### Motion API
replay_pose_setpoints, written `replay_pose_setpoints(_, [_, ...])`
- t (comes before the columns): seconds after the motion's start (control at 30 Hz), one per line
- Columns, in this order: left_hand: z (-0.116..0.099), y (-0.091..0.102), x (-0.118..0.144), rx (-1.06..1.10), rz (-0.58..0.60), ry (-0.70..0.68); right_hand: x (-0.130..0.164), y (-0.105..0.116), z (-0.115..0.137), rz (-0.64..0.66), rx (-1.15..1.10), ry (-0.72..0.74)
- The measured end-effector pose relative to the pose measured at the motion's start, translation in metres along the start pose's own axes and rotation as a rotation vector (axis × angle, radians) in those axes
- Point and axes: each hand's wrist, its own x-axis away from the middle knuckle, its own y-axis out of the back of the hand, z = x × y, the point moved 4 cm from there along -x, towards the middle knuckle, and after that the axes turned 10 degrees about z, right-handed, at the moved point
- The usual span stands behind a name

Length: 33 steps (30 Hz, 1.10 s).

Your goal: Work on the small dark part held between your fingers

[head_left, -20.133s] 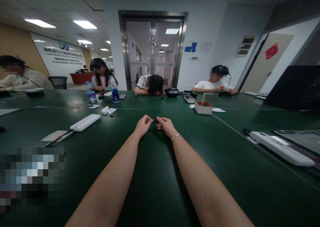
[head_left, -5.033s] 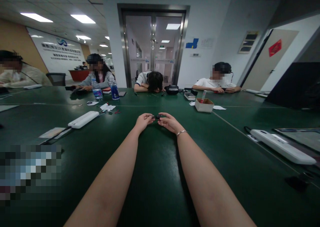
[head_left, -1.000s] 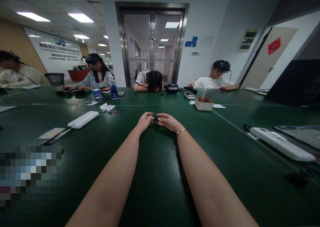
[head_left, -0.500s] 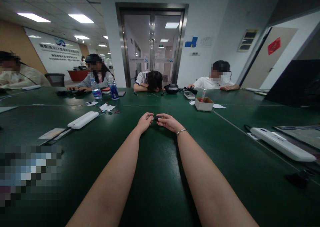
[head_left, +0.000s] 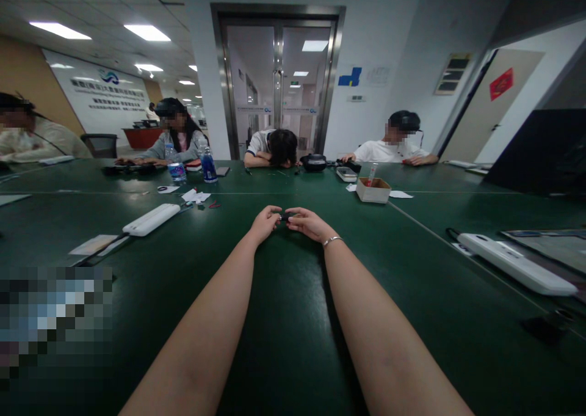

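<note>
The green table [head_left: 293, 318] spreads before you, with two bottles [head_left: 209, 167] standing far to the left, their contents hard to tell, and a topless box [head_left: 373, 195] beyond your right hand [head_left: 311, 223], a clear tube [head_left: 372, 173] leaning up out of it. Your left hand [head_left: 265, 223] faces the right one, and the small black piece [head_left: 287, 217] lies directly between them, long axis running side to side: right fingers gripping its dark body, left fingertips pinching its shiny end, neither hand clearly nearer.
</note>
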Motion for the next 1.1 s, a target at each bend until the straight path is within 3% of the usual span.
replay_pose_setpoints(0.47, [0.0032, -0.0003, -0.0036, 0.029, 0.005, 0.016, 0.0023, -0.0028, 0.0026, 0.021, 0.011, 0.006])
replay_pose_setpoints(1.1, [0.0079, 0.0009, -0.0054, -0.049, 0.011, -0.069, 0.0024, -0.004, 0.0031, 0.016, 0.002, 0.011])
